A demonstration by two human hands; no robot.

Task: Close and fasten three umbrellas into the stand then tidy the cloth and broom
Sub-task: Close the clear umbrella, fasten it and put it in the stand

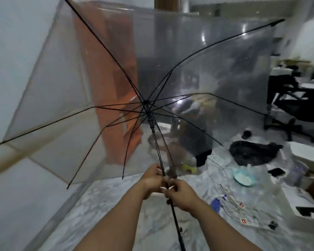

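Clear plastic canopy of the umbrella [116, 84] stands fully spread in front of the person, its black ribs fanning out from the hub, which lies up and away from both hands. The black shaft [157, 147] is the long axis that matters: it runs from that hub down toward the viewer, passes between the two hands and goes on below them toward the bottom edge of the view. The left hand [152, 180] has its fingers curled round the shaft a little higher up; the right hand [179, 193] grips just below, the two hands touching. The runner [150, 122] sits near the hub, well up the shaft from both. To my judgement the left hand, being nearer, would slide up along the shaft to release it and collapse the canopy.
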